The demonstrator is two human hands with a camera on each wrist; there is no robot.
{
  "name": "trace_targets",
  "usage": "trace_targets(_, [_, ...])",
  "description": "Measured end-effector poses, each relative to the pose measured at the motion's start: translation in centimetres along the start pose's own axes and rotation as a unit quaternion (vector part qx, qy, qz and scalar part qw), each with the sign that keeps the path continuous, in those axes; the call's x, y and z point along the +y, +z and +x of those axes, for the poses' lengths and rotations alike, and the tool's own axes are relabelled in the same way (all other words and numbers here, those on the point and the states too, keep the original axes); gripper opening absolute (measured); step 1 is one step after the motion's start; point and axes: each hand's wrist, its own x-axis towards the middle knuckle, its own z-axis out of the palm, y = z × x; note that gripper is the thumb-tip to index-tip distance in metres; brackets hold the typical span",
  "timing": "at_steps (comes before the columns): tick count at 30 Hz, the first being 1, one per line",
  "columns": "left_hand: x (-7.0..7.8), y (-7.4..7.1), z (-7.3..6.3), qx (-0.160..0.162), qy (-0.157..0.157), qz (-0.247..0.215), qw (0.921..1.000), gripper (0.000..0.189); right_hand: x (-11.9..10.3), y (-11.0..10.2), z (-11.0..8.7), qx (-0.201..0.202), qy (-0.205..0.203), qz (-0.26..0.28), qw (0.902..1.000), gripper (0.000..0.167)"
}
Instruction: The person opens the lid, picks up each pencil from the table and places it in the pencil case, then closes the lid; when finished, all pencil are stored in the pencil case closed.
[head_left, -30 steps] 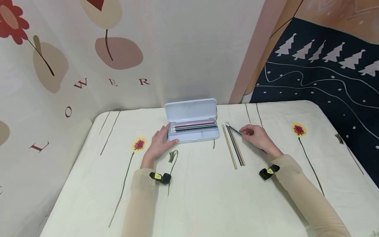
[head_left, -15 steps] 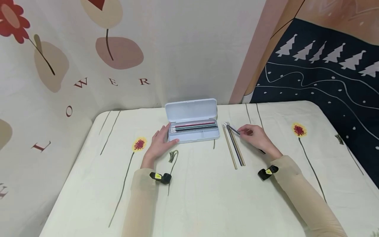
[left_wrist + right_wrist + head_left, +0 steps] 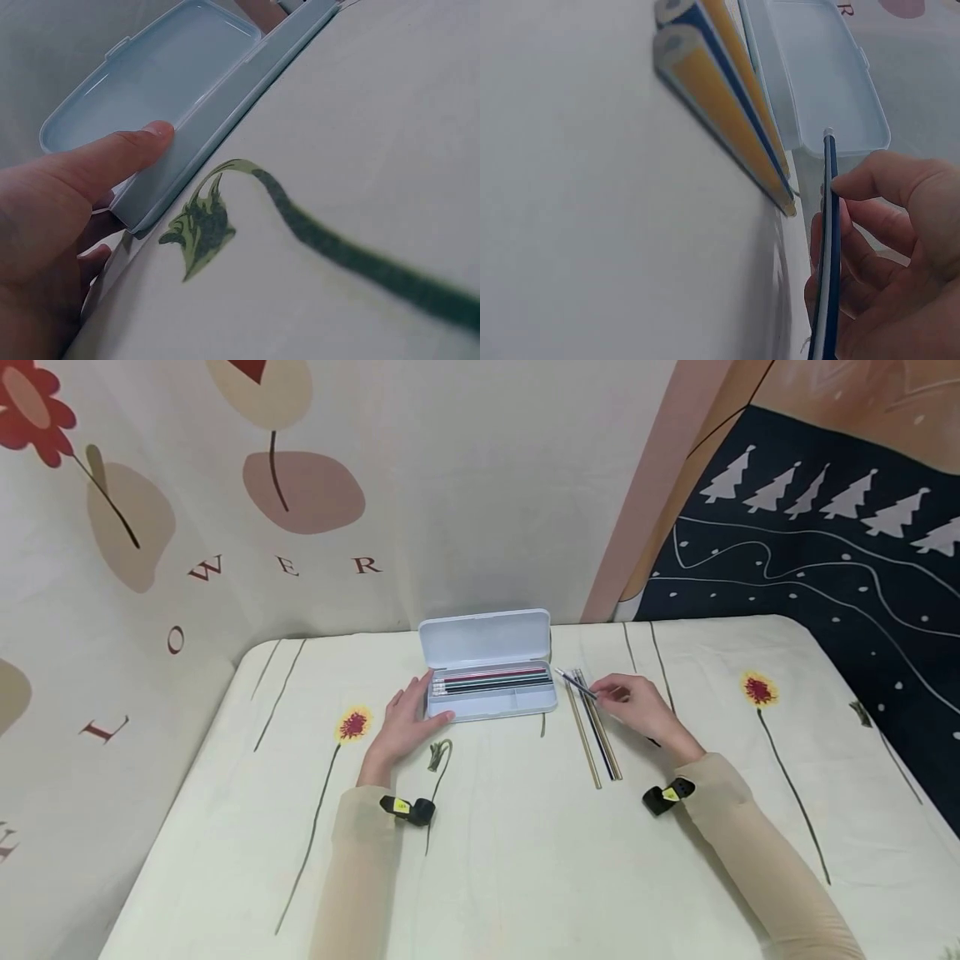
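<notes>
The left hand grips the near left corner of the open case, which sits far back on the bench; the right hand pinches a blue pencil above three loose pencils right of it

**Smooth plastic on matt cloth**

The tablecloth looks matt and faintly creased. Near its far edge, the pencil case looks like smooth plastic, with a soft sheen inside the lid. The loose gold pencils look smooth-painted, as does the held blue pencil. Beyond the far edge, the pale hanging looks like matt fabric; the sleeves look like soft, matt cloth.
</notes>
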Motion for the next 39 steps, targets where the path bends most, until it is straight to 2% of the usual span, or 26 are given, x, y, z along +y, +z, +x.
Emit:
trace_targets(16, [0.1, 0.1, 0.0, 0.0, -0.008, 0.002, 1.0, 0.085, -1.7, 1.5, 1.3, -0.011, -0.048, 0.024, 0.9985, 0.02])
trace_targets(24, [0.1, 0.1, 0.0, 0.0, -0.014, 0.005, 0.9999, 0.086, -2.4, 2.2, 2.1, -0.022, -0.048, 0.027, 0.9982, 0.02])
trace_targets(39, [0.0, 0.2, 0.0, 0.002, -0.006, 0.009, 0.9999, 0.087, -3.7, 3.2, 3.5, -0.034, -0.062, 0.028, 0.9971, 0.021])
